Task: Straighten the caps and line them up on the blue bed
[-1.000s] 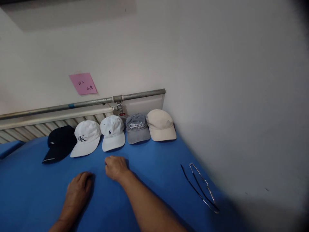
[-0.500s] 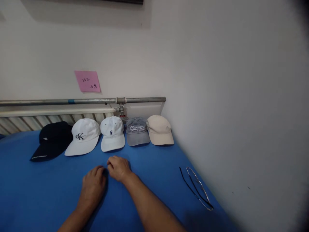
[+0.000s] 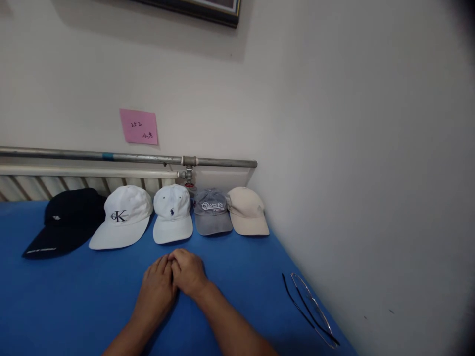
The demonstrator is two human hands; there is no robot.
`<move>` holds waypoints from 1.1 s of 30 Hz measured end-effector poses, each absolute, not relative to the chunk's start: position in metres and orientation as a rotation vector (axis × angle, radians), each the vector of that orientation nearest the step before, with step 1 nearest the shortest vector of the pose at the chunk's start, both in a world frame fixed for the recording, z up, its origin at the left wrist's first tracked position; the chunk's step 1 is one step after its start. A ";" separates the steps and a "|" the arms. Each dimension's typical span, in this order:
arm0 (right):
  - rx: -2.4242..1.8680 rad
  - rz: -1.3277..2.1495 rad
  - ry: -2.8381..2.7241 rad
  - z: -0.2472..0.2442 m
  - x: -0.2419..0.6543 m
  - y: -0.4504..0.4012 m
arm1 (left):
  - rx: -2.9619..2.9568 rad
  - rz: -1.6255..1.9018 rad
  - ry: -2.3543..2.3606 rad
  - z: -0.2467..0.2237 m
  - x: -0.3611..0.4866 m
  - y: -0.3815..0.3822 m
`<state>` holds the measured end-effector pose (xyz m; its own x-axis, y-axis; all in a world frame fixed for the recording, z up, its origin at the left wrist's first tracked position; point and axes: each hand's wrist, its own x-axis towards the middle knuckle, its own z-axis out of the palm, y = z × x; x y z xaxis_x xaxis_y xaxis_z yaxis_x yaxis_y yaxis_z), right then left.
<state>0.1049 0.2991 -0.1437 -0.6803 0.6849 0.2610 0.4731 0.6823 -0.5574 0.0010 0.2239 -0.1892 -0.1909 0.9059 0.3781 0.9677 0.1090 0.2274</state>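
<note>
My left hand (image 3: 159, 283) rests back-up on the blue sheet, its fingers together and curled under. Against it leans my right hand (image 3: 187, 271), loosely closed, its fingertips touching the left one near the index finger. Nothing shows in either hand, though the palms are hidden. Just beyond them stands a white cap with a small dark emblem (image 3: 172, 215). To its left are a white cap with black letters (image 3: 124, 217) and a black cap (image 3: 69, 222). On its right sit a grey cap with white lettering (image 3: 212, 211) and a beige cap (image 3: 248, 211).
Folding-arm eyeglasses (image 3: 311, 309) lie on the blue sheet (image 3: 245, 287) near the right wall. Behind the caps run a metal pipe (image 3: 148, 158) with a red valve and a radiator (image 3: 37, 185). A pink note (image 3: 139, 127) and a framed picture (image 3: 208, 10) are on the wall.
My hands have come together and now touch; before, a small gap lay between them. The view has tilted slightly, showing more of the picture frame. The caps keep their order.
</note>
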 end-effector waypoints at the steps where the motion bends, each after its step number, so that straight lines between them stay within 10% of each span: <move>1: -0.889 0.632 -2.438 -0.145 0.105 0.299 | -1.902 -0.686 -2.227 -0.190 0.000 0.224; 33: -0.958 0.667 -1.660 -0.104 0.171 0.277 | -1.465 -1.551 -2.341 -0.119 -0.054 0.154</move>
